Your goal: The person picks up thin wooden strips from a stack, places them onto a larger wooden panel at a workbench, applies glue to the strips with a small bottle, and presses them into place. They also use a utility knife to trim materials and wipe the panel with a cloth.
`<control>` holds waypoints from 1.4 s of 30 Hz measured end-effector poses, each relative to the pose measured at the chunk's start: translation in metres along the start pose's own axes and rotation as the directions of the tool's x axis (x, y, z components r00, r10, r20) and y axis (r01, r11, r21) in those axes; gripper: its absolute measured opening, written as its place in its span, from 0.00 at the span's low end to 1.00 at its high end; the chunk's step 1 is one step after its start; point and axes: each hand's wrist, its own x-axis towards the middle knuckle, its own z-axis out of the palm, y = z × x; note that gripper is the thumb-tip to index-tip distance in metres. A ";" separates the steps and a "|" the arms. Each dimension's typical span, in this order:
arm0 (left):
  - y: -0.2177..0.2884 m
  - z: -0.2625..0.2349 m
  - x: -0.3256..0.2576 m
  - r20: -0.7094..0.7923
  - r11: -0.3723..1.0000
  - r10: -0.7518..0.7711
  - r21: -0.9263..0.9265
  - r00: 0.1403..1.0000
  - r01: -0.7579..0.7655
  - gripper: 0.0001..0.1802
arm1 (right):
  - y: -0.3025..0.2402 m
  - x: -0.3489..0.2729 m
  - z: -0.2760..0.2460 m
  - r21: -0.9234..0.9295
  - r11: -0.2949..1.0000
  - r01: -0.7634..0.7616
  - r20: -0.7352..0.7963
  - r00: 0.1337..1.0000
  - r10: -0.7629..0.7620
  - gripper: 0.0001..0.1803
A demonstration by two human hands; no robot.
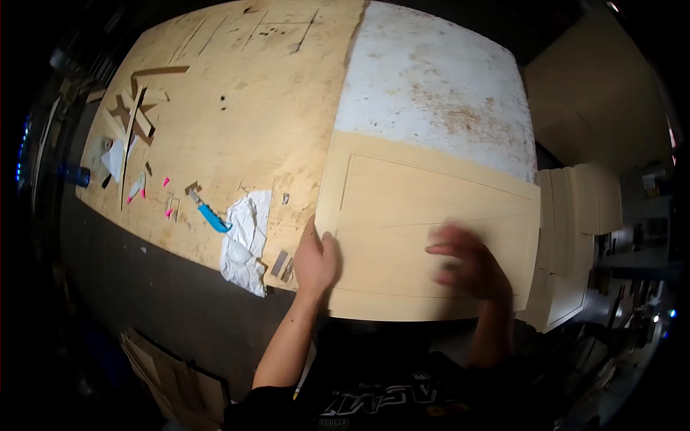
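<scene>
A pale wooden panel (pixel 410 237), framed with a recessed-looking centre, lies at the near edge of the work table. Its left edge is in the grasp of my left hand (pixel 315 258), with the thumb over the top face. My right hand (pixel 471 266) hovers above the panel's right half, blurred by motion, its fingers apart and nothing visible in them. Just left of the panel are a crumpled white cloth (pixel 246 241) and a blue-handled scraper-like tool (pixel 210 214).
Wood offcuts (pixel 136 115) and small pink pieces (pixel 167 181) lie on the table's left side. A stained white surface (pixel 438 86) extends beyond the panel. More wooden panels (pixel 564 244) are stacked at the right. Boards (pixel 169 373) lean below the table at lower left.
</scene>
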 end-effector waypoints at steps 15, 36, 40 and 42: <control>0.077 0.107 -0.053 0.539 0.420 0.748 0.068 0.388 -0.905 0.36 | 0.036 -0.167 0.042 0.250 0.793 -0.556 -0.382 0.696 0.608 0.17; 0.095 0.143 -0.062 0.530 0.409 0.730 0.167 0.432 -0.897 0.31 | 0.173 -0.274 0.006 0.586 0.697 -0.414 -0.566 0.407 0.717 0.07; 0.088 0.149 -0.055 0.531 0.379 0.759 0.110 0.377 -0.919 0.31 | 0.148 -0.254 0.009 0.166 0.844 -0.510 -0.509 0.689 0.516 0.16; 0.098 0.146 -0.057 0.556 0.333 0.760 0.112 0.336 -0.936 0.32 | 0.134 -0.246 0.010 0.066 0.893 -0.445 -0.412 0.803 0.430 0.25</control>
